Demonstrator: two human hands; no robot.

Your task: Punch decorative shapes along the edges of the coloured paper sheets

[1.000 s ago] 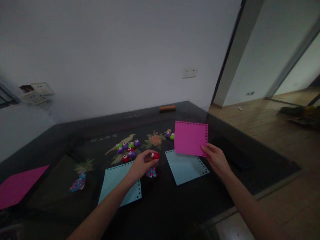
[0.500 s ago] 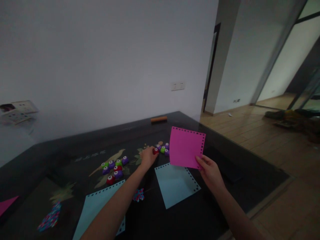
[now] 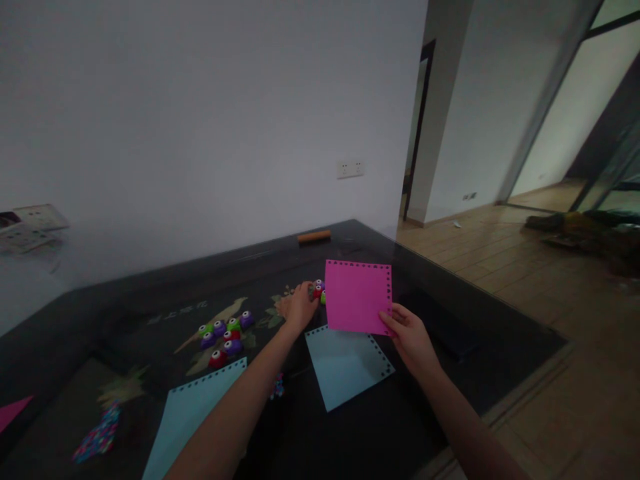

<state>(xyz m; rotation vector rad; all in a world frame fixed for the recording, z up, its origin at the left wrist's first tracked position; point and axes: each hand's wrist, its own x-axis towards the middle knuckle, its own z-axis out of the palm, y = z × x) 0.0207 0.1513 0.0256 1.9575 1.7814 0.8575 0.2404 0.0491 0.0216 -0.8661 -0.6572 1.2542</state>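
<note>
My right hand (image 3: pixel 409 335) pinches the lower right corner of a pink paper sheet (image 3: pixel 357 293) and holds it raised; dark spots run along its top and right edges. My left hand (image 3: pixel 301 305) reaches forward, its fingers closed on a small red eyeball toy (image 3: pixel 318 292). Beside that toy are a purple one (image 3: pixel 320 284) and a green one (image 3: pixel 323 298), partly covered by the pink sheet. Below the raised sheet, a light blue sheet (image 3: pixel 345 373) with spotted edges lies on the dark table (image 3: pixel 380 433).
Several eyeball toys (image 3: pixel 233 335) sit in a cluster left of my left arm. Another blue sheet (image 3: pixel 195 413) lies under that forearm. Colourful small pieces (image 3: pixel 100 437) are at the left, with a pink sheet (image 3: pixel 13 412). An orange-brown stick (image 3: pixel 314 237) lies near the wall.
The pink sheet has moved left and now covers more of the far toys. My left hand has shifted the red eyeball toy slightly forward and right, against the others.
</note>
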